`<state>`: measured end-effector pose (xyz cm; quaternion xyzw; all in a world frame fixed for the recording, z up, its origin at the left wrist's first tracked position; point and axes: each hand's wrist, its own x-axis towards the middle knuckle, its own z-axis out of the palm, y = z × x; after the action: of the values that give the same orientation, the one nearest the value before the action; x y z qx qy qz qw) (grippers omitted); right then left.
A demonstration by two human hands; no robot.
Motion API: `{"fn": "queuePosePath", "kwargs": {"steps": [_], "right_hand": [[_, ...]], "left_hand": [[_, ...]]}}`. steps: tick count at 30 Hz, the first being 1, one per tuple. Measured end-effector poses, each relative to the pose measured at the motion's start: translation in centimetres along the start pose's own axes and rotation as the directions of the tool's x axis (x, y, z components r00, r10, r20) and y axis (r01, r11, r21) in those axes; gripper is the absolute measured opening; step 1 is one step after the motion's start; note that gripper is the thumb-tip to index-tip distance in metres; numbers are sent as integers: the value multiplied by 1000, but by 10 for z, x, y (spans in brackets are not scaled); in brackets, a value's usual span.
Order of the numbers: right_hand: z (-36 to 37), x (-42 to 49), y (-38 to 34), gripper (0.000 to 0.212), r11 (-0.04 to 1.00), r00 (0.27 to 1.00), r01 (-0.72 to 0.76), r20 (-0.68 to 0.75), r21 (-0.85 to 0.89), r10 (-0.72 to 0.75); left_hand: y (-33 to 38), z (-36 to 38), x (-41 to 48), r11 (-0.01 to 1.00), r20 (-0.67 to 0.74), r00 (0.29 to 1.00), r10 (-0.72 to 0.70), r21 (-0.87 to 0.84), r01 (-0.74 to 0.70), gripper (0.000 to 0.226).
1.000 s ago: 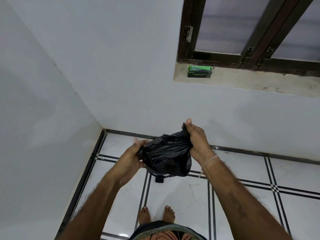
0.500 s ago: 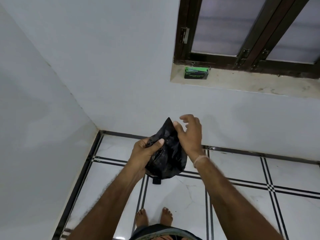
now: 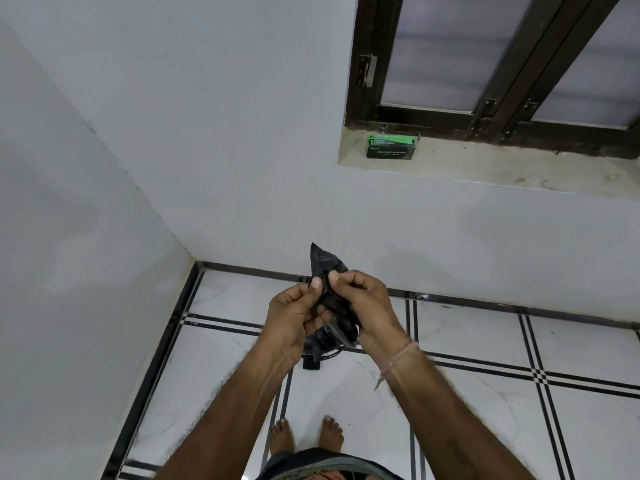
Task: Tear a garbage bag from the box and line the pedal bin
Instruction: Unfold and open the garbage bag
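left hand (image 3: 294, 317) + right hand (image 3: 363, 306) pinch crumpled black garbage bag (image 3: 337, 306) | green box (image 3: 391, 146) far on windowsill (image 3: 502, 171) | bare feet near

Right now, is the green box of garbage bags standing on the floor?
No, the green box rests up on the window sill, close under the dark window frame.

Wears thin pale thread band (image 3: 403, 351) on right wrist, loose end dangling. Shows bare, hairy forearms (image 3: 242, 403) and bare feet (image 3: 332, 434). Carries dark waistband (image 3: 322, 457) above orange-black patterned cloth (image 3: 332, 475).
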<state>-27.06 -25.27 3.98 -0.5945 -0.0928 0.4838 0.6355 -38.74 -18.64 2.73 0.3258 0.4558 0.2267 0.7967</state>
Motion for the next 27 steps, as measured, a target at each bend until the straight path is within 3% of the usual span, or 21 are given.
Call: {"fn": "queuePosePath", "kwargs": {"steps": [6,9,11,16,18,20,23,25,27], "right_hand": [[-1,9,1,17,961,976,-215,0,175,218],[-10,20,0,17,903,952,-282,-23,325,305],[-14,25,-3,18,834,929,-329,-8,443,371],[-19,30,-4,33,785,928,-311,-7,536,373],[-21,29,-2,29,853,960,-274,72,445,271],[-25,29,6,20,975,979,-151,162,166,124],[-30,29,11,21,965,976,25,215,-262,33],[-31,30,8,22,972,971,-79,203,-220,124],[-30,32,3,19,962,949,-267,193,64,250]], "left_hand": [[1,-10,6,990,-22,998,-62,-128,58,29],[4,-18,7,983,-23,997,-78,-171,73,66],[7,-20,5,972,-23,994,-103,-213,96,74],[12,-30,11,937,-124,973,-195,-318,148,58],[15,-30,13,943,-171,960,-222,-289,167,56],[20,-29,15,952,-197,956,-217,-261,162,54],[29,-35,22,960,-194,958,-213,-226,168,55],[31,-42,26,962,-185,958,-217,-206,178,53],[28,-45,23,968,-138,967,-215,-158,193,51]]}}
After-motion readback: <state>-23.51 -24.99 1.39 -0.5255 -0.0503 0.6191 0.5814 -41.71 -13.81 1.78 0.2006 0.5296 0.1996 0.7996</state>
